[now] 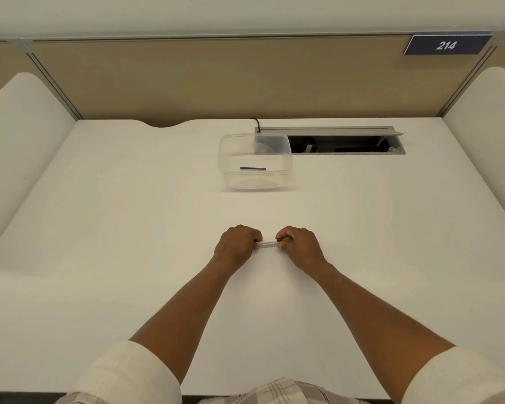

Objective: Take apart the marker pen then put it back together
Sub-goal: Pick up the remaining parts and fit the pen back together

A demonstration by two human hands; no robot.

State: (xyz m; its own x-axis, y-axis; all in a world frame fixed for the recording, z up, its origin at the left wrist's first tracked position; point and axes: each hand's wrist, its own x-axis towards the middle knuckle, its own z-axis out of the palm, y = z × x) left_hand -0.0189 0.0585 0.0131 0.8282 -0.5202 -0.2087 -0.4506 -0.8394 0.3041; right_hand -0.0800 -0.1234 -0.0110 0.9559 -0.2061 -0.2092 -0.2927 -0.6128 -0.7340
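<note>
Head view: a person's left hand (237,245) and right hand (299,246), both curled closed, grip opposite ends of a white marker pen (267,243) held level just above the white desk (129,228) | beyond, a clear plastic container (254,161) holds a thin dark stick (252,168) | sign 214 (446,45) on the partition.

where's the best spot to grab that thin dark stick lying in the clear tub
Pinch the dark stick at its middle, coming straight down through the open top of the clear tub. It lies flat, and the tub's walls block any approach from the side.
</note>
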